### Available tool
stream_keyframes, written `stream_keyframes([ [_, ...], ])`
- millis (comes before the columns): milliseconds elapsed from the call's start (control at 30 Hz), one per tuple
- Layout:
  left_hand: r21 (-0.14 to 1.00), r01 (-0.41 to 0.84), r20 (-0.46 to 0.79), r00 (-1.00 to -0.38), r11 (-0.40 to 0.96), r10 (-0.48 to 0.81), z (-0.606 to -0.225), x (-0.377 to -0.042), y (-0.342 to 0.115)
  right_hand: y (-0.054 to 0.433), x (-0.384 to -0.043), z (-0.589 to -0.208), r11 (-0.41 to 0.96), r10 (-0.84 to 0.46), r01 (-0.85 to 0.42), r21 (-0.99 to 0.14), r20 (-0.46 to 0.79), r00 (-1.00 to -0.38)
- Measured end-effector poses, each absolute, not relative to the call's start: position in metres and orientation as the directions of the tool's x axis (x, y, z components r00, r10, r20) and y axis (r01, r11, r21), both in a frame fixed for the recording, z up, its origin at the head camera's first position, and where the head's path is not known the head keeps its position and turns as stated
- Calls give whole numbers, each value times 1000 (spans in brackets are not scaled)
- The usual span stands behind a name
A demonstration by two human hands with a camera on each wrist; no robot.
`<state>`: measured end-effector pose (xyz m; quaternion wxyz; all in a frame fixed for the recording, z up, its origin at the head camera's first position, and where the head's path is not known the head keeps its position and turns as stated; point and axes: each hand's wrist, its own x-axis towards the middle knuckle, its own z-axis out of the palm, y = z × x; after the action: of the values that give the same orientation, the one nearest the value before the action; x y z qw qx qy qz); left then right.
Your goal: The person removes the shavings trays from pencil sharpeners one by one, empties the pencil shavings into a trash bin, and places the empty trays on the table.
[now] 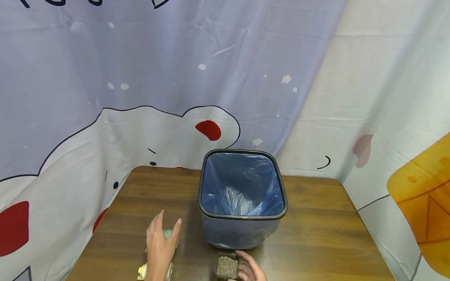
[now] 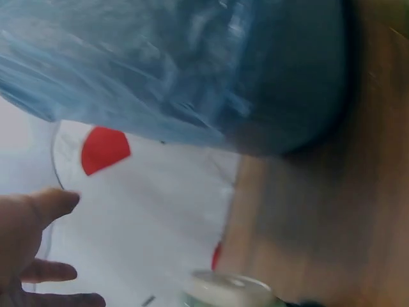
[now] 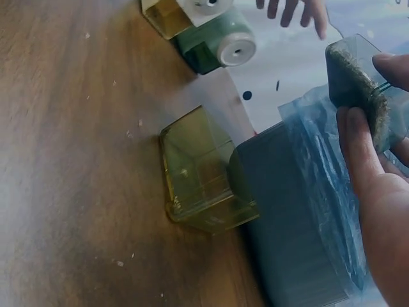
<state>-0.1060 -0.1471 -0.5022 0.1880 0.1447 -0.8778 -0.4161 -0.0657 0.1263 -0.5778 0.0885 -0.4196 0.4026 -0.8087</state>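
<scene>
My right hand (image 1: 251,269) grips a small clear square container (image 1: 227,267) holding grey-brown crumbly matter, close in front of the bin. In the right wrist view, the thumb and fingers are curled round its sides. The left hand (image 1: 159,244) has spread fingers and nothing in its grasp; in the head view it overlaps a green container (image 1: 168,233). The right wrist view shows that container (image 3: 208,41) lying with its round white end toward the bin. A bin (image 1: 242,216) with a blue plastic liner (image 1: 235,195) stands beyond both hands.
A see-through yellow square cup (image 3: 204,173) lies on the wooden table (image 3: 77,160) beside the bin. Another yellow container (image 3: 167,18) with a white part is near the green one. Small crumbs dot the table. A printed curtain (image 1: 158,78) hangs behind.
</scene>
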Motion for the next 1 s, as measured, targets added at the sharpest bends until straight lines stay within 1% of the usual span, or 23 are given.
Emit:
stream_keyframes([
  [167,863,-65,174,-893,501,-414,-486,-106,-143,125,-62,-577,-687,-455,-151,-711,583,-674],
  [233,890,-24,188,-891,456,-413,-482,-106,-140,124,-61,-576,-660,-432,-190,-727,574,-696],
  [400,931,155,283,-878,330,-386,-475,-108,-127,125,-58,-574,-554,-380,-288,-781,545,-748],
  [500,945,252,313,-883,209,-349,-470,-108,-117,127,-58,-575,-552,-383,-279,-785,537,-752],
  [633,934,350,356,-891,73,-281,-459,-110,-101,131,-58,-576,-553,-373,-282,-784,535,-758],
  [733,917,395,397,-886,56,-242,-451,-111,-90,133,-58,-576,-564,-373,-270,-780,533,-760],
  [800,914,401,403,-886,58,-227,-446,-112,-85,133,-58,-575,-584,-381,-253,-771,536,-754],
  [900,913,401,406,-891,67,-203,-439,-115,-81,134,-58,-574,-644,-403,-192,-741,541,-738],
  [1000,915,397,403,-898,70,-178,-434,-120,-79,135,-59,-573,-676,-428,-150,-722,549,-718],
])
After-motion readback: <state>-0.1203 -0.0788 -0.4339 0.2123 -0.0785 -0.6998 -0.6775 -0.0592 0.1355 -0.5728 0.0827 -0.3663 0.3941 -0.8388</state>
